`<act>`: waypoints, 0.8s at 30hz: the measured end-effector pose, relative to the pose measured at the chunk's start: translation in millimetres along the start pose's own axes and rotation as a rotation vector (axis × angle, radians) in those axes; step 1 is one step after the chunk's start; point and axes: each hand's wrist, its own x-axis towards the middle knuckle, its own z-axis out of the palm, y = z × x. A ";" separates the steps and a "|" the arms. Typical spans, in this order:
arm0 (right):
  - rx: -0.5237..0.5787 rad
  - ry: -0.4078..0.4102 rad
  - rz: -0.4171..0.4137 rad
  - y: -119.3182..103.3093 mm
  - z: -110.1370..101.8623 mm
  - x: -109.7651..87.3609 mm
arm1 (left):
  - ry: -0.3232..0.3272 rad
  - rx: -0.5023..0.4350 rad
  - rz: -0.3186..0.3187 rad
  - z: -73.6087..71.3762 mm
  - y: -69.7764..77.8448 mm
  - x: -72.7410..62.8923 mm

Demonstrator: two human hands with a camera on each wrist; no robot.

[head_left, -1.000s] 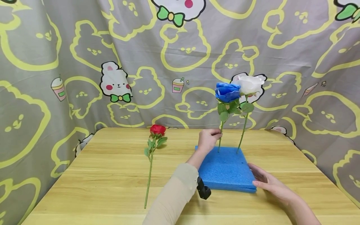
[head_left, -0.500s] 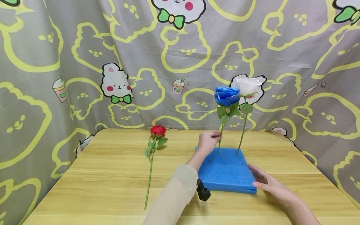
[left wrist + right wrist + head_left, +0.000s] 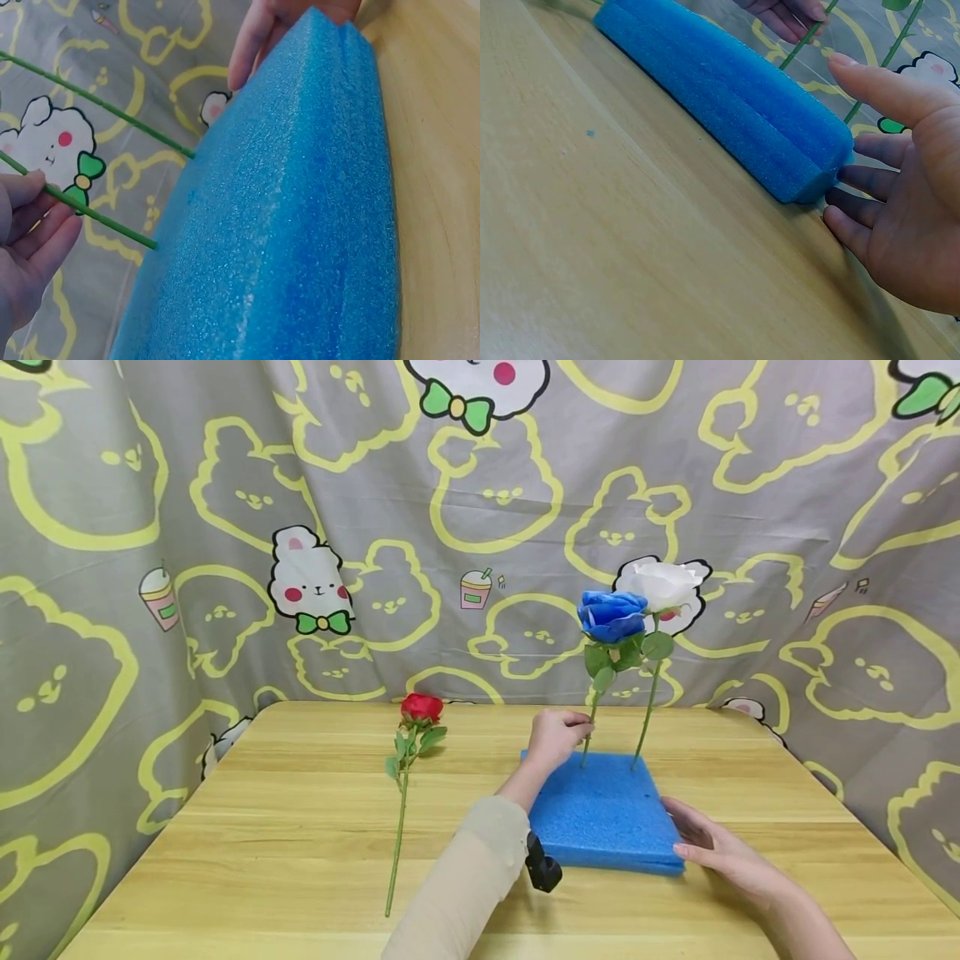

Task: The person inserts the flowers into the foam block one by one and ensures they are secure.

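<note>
Your left hand pinched the blue rose's seemingly light, stiff stem sensibly low; your right hand, fingers spread, touched foam.

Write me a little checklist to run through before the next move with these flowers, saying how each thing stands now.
1. Blue rose held: ok; the left grip pinches its stem.
2. Blue rose standing in the foam block: ok; its stem meets the block's top.
3. White rose standing in the block: ok, leaning slightly, with no hand on it.
4. Block held firmly: cannot tell; the right grip is at its near right corner, but pressure doesn't show.
5. Stems pushed deep enough: cannot tell; their ends are hidden in the foam.
6. Red rose in the block: not ok; it lies on the table.
</note>
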 end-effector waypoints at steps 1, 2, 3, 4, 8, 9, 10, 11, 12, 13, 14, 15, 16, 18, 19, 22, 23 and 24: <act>-0.001 0.001 0.001 -0.2 0.3 0.1 | -0.002 0.000 -0.002 0.2 0.3 -0.3; -0.001 0.001 0.003 -0.3 0.5 0.2 | -0.003 0.002 -0.003 0.4 0.3 -0.8; 0.000 0.000 0.006 -0.6 0.7 0.3 | -0.004 -0.001 -0.006 0.5 0.3 -1.3; 0.003 -0.001 0.008 -0.9 0.8 0.4 | -0.003 -0.005 -0.010 0.4 0.4 -2.0; 0.009 -0.006 0.015 -2.3 0.7 0.8 | 0.004 -0.013 -0.016 -0.1 0.2 -3.1; 0.007 -0.007 0.014 -2.6 0.5 0.9 | 0.006 -0.012 -0.014 -0.2 0.0 -2.9; 0.005 -0.007 0.012 -2.8 0.2 1.1 | 0.005 -0.013 -0.014 -0.3 0.0 -2.6; 0.001 -0.006 0.009 -2.9 0.0 1.2 | 0.005 -0.014 -0.016 -0.4 -0.3 -2.2; -0.001 -0.006 0.007 -2.9 -0.2 1.3 | 0.003 -0.015 -0.017 -0.4 -0.5 -1.9; -0.006 -0.006 0.004 -2.8 -0.5 1.3 | 0.002 -0.018 -0.020 -0.3 -0.7 -1.6; -0.007 -0.007 0.002 -2.8 -0.6 1.3 | -0.001 -0.019 -0.023 -0.2 -0.9 -1.4; -0.010 -0.007 0.000 -2.6 -0.8 1.4 | -0.002 -0.021 -0.025 -0.1 -1.0 -1.3; -0.011 -0.008 -0.001 -2.4 -0.8 1.3 | -0.003 -0.023 -0.030 0.0 -1.2 -1.1; -0.014 -0.008 -0.002 -2.2 -0.8 1.2 | -0.003 -0.015 -0.031 0.2 -1.0 -1.1; -0.016 -0.007 -0.001 -2.1 -0.7 1.2 | -0.003 -0.010 -0.033 0.2 -0.7 -1.2; -0.017 -0.006 0.002 -2.0 -0.5 1.0 | -0.003 0.010 -0.031 0.0 -0.3 -1.8; -0.016 -0.006 0.004 -2.2 -0.4 1.0 | -0.004 0.014 -0.030 -0.2 -0.1 -2.3; -0.015 -0.007 0.005 -2.2 -0.3 0.9 | -0.005 0.020 -0.031 -0.5 -0.1 -2.9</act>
